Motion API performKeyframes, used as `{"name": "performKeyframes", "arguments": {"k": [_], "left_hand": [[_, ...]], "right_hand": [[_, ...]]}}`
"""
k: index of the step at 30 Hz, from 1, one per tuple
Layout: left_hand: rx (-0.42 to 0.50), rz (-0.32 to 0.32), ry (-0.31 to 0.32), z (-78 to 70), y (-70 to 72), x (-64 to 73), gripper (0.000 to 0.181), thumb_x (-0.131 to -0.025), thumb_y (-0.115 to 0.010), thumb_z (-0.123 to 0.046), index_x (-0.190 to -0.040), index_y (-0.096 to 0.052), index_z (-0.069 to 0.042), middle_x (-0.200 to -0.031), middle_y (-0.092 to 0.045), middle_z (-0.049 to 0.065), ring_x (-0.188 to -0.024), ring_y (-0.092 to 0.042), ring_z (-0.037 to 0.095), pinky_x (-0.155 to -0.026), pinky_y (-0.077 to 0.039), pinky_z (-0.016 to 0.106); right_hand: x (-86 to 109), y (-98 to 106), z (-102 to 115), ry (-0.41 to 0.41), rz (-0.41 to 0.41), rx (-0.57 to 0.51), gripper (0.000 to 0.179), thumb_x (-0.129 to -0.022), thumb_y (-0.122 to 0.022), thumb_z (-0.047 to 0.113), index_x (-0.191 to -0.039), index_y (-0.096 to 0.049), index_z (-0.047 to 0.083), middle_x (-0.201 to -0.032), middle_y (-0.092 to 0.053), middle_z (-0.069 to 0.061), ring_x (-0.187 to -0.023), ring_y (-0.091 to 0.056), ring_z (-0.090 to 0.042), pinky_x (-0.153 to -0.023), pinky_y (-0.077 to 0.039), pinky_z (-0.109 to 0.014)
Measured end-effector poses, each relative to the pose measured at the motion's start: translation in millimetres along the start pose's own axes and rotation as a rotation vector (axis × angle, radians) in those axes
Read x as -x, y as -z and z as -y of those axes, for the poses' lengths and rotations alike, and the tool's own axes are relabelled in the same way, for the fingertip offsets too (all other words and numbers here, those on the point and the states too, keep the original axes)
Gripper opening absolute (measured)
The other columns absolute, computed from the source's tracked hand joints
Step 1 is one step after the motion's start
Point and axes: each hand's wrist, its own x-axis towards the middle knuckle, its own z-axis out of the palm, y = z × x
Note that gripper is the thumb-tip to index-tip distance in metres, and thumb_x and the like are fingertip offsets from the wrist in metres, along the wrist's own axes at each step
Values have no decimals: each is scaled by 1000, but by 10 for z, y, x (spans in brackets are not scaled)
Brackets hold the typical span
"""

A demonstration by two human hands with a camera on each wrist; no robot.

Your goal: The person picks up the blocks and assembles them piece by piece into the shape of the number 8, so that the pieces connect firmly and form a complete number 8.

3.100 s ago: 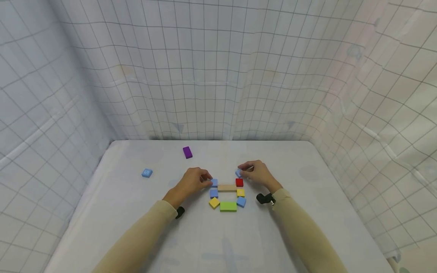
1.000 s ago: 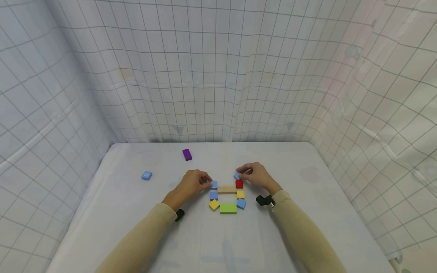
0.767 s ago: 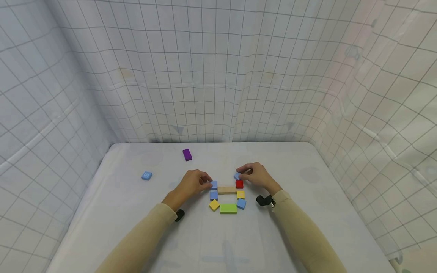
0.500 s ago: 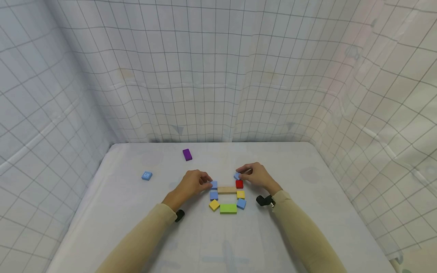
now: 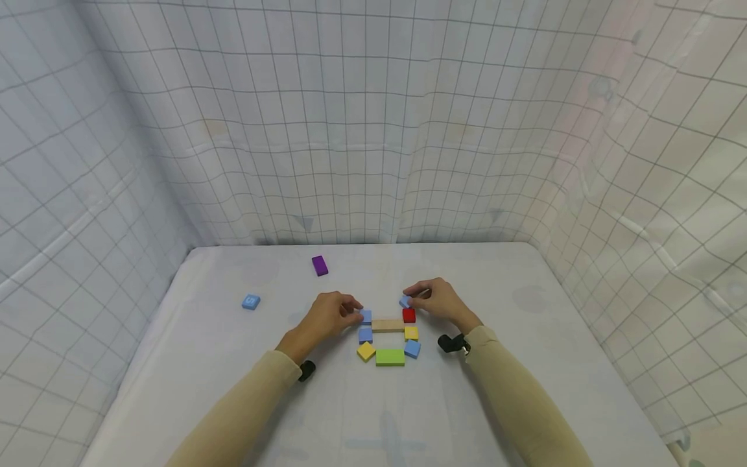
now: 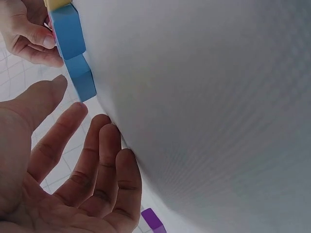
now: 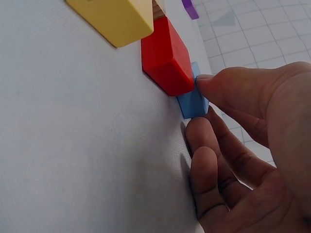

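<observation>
My right hand pinches a small blue block between thumb and fingers, just beyond a red block. In the head view that blue block sits at an angle behind the red one. My left hand has its fingertips right at the left end of another blue block, with thumb and index finger apart in the left wrist view. A plain wooden bar lies between this block and the red one. Below stand a second blue block on the left and a yellow block on the right.
A tilted yellow block, a light green bar and a tilted blue block form the near row. Farther off lie a purple block and a blue block marked 5. Grid-patterned curtains surround the white table.
Since the oldest frame, my right hand has shifted the pinched blue block slightly left. My left hand stays beside its block, and the head view has tilted a little.
</observation>
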Motion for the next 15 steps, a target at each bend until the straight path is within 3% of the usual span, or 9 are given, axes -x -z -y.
{"name": "performKeyframes", "arguments": {"k": [3, 4, 9, 15], "left_hand": [[8, 7, 16, -10, 22, 23, 28, -107, -87, -29, -130, -86, -13, -116, -84, 6, -102, -74, 19, -94, -67, 39], [9, 16, 61, -72, 57, 46, 29, -106, -88, -25, -132, -86, -12, -117, -83, 8, -104, -74, 20, -96, -68, 41], [22, -4, 129, -12, 140, 95, 33, -109, -86, -31, -138, -84, -15, -125, -82, 7, -112, -73, 22, -97, -68, 41], [7, -96, 111, 138, 397, 191, 35, -109, -85, -30, -139, -83, -11, -129, -83, 12, -117, -77, 30, -98, -69, 48]], "right_hand": [[-5, -5, -10, 0, 0, 5, 25, -108, -84, 19, -131, -88, 16, -132, -86, -8, -108, -74, -20, -97, -66, -38], [-6, -6, -12, -1, 0, 5, 24, -108, -84, 19, -131, -88, 16, -132, -86, -8, -108, -74, -20, -97, -66, -38], [-8, -7, -16, -5, -3, 7, 25, -108, -84, 19, -132, -88, 16, -131, -86, -7, -108, -75, -20, -99, -66, -39], [-5, -3, -4, -13, -3, 5, 25, -107, -85, 20, -132, -89, 16, -130, -86, -6, -108, -74, -19, -102, -66, -41]]}}
